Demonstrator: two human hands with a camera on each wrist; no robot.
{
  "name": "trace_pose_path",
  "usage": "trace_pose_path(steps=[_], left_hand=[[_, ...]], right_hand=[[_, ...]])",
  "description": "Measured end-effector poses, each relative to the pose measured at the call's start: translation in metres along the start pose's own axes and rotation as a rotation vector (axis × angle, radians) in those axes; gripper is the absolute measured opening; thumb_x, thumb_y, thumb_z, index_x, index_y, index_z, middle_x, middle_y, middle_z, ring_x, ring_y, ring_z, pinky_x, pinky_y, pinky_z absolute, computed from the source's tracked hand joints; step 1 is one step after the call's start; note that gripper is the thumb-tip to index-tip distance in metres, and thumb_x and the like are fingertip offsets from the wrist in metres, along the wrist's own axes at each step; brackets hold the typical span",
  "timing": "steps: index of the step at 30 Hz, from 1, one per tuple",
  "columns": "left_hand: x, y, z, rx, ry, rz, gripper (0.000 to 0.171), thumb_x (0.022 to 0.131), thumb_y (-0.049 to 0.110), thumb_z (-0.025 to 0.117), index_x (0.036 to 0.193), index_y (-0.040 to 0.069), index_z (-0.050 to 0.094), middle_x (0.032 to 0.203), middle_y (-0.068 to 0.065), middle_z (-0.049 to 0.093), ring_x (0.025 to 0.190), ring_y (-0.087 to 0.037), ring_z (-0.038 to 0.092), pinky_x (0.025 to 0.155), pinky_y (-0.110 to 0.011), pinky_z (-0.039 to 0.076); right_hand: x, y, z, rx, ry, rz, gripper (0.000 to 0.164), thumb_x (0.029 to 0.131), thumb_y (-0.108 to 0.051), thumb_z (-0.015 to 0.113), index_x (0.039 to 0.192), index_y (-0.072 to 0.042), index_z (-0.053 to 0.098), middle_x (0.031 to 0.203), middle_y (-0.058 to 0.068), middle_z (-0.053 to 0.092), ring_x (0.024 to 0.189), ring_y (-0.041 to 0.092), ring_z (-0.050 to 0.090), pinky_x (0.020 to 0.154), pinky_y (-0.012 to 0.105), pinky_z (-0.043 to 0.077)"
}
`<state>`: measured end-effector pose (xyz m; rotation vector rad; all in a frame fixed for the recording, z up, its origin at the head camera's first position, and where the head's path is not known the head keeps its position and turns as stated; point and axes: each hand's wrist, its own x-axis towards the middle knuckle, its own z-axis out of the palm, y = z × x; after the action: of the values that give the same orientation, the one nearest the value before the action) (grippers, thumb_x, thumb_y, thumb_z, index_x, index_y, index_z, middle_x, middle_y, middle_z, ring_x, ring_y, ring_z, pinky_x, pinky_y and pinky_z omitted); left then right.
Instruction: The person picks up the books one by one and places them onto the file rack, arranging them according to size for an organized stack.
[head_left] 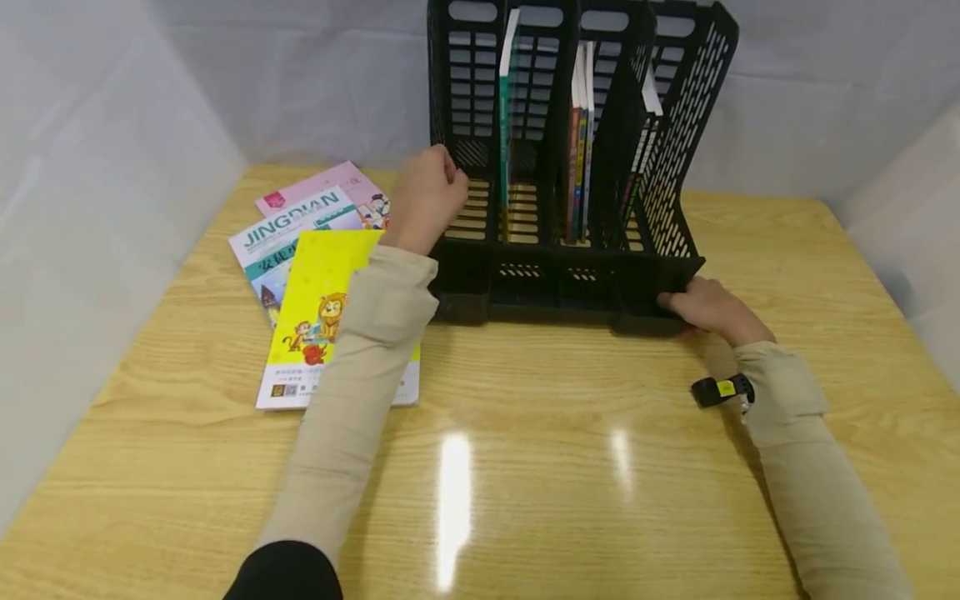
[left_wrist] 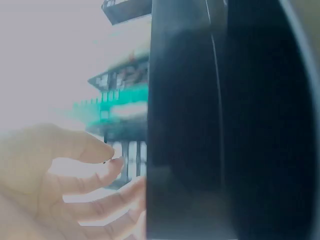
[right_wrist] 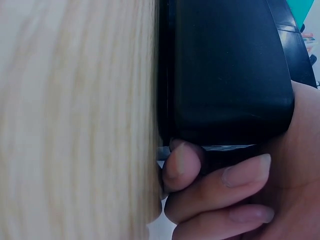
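A black plastic book rack [head_left: 588, 287] stands at the back of the table. My right hand [head_left: 708, 308] grips its front right corner; in the right wrist view the fingers [right_wrist: 220, 187] curl round the corner's end. My left hand [head_left: 429, 200] is at the rack's left side, loosely bent. In the left wrist view its thumb and index finger come close together with nothing seen between them, while the other fingertips pass behind the black panel [left_wrist: 190, 120]. A green-spined book [head_left: 505, 133] stands upright in the rack, several thin books [head_left: 579, 158] further right.
Left of the rack lie a yellow book [head_left: 322, 292], a JINGDIAN book [head_left: 292, 221] and a pink book [head_left: 330, 179], overlapping. Another thin book [head_left: 641, 150] leans in the rack's right compartment. White sheeting [head_left: 315, 75] hangs behind the wooden table [head_left: 540, 500].
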<state>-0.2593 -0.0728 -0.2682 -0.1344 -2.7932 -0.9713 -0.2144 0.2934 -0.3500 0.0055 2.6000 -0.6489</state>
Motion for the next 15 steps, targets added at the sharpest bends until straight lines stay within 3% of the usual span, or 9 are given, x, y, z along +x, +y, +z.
trace_pose_path(steps=[5, 9, 15], left_hand=[[-0.006, -0.03, -0.013, -0.035, -0.011, -0.103, 0.022, 0.098, 0.025, 0.044, 0.092, 0.005, 0.051, 0.08, -0.009, 0.049, 0.068, -0.023, 0.048, 0.056, -0.029, 0.037], [-0.002, -0.055, -0.026, -0.034, -0.051, -0.21, 0.038, 0.101, 0.037, 0.042, 0.102, 0.002, 0.055, 0.089, -0.013, 0.056, 0.072, -0.023, 0.052, 0.059, -0.03, 0.043], [-0.006, -0.112, -0.054, 0.047, -0.117, -0.403, 0.057, 0.101, 0.042, 0.038, 0.125, -0.008, 0.053, 0.12, -0.025, 0.057, 0.094, -0.033, 0.052, 0.085, -0.045, 0.047]], right_hand=[[0.0, 0.0, 0.001, 0.001, -0.007, -0.004, 0.066, 0.098, -0.036, 0.04, 0.131, 0.021, 0.037, 0.119, 0.041, 0.049, 0.061, 0.019, 0.065, 0.077, 0.043, 0.05], [-0.001, 0.001, 0.001, 0.001, -0.01, -0.007, 0.067, 0.099, -0.034, 0.039, 0.134, 0.022, 0.033, 0.126, 0.044, 0.043, 0.063, 0.018, 0.066, 0.085, 0.05, 0.048], [0.0, 0.0, -0.001, 0.005, -0.029, -0.008, 0.07, 0.099, -0.037, 0.04, 0.136, 0.022, 0.029, 0.132, 0.046, 0.037, 0.068, 0.022, 0.068, 0.092, 0.056, 0.045]])
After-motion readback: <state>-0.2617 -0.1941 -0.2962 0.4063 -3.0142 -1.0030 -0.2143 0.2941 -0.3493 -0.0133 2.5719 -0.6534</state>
